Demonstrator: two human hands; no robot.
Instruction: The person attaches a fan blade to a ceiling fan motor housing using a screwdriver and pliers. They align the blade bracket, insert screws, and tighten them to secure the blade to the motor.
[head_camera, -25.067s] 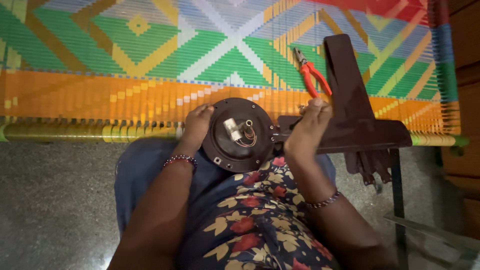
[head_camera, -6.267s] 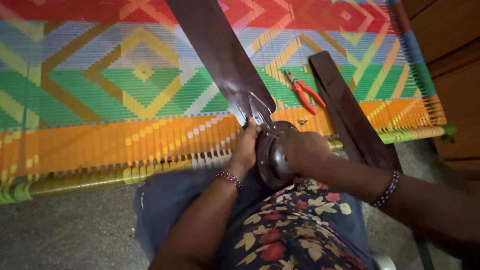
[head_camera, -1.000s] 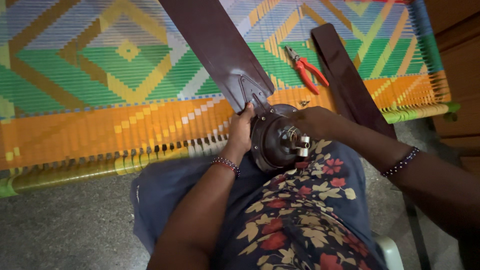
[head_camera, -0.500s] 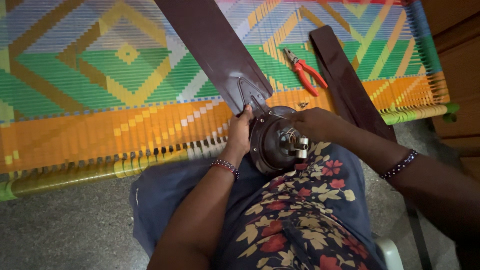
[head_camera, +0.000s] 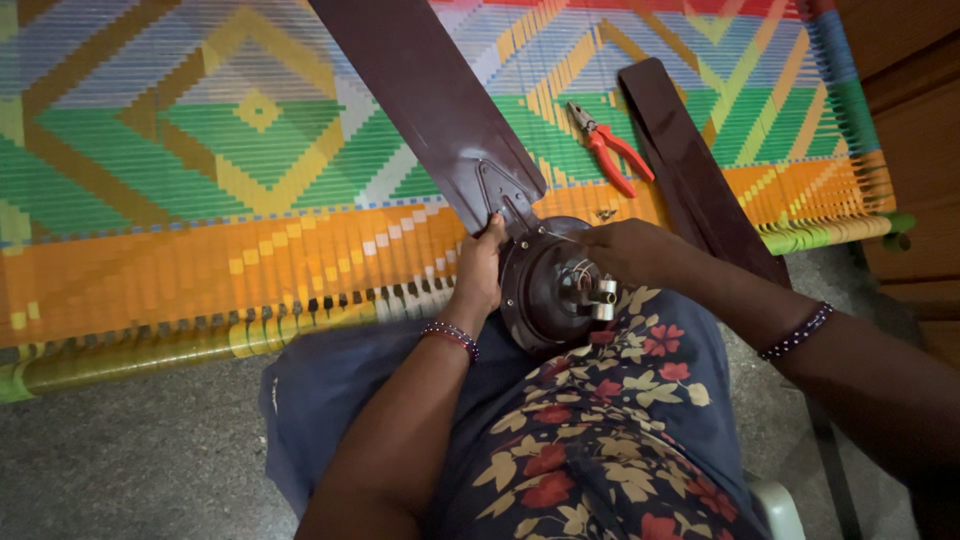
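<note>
A dark brown ceiling-fan motor (head_camera: 548, 295) rests tilted on my lap, its short shaft (head_camera: 598, 296) and thin wires facing me. One long brown blade (head_camera: 425, 100) is attached at its top and reaches up over the woven cot. My left hand (head_camera: 480, 270) grips the motor's left rim where the blade bracket meets it. My right hand (head_camera: 620, 250) rests on the upper right edge of the motor, fingers curled at the rim. Whether it holds anything small cannot be told.
A second brown blade (head_camera: 690, 165) lies loose on the colourful woven cot (head_camera: 200, 200), right of the motor. Red-handled pliers (head_camera: 608, 145) lie on the cot between the two blades. Grey floor (head_camera: 120, 450) is below; a wooden panel (head_camera: 915, 120) stands at the right.
Over the last second almost nothing moved; both hands stay on the motor. Much earlier the motor lay flat with no long blade attached at its top.
</note>
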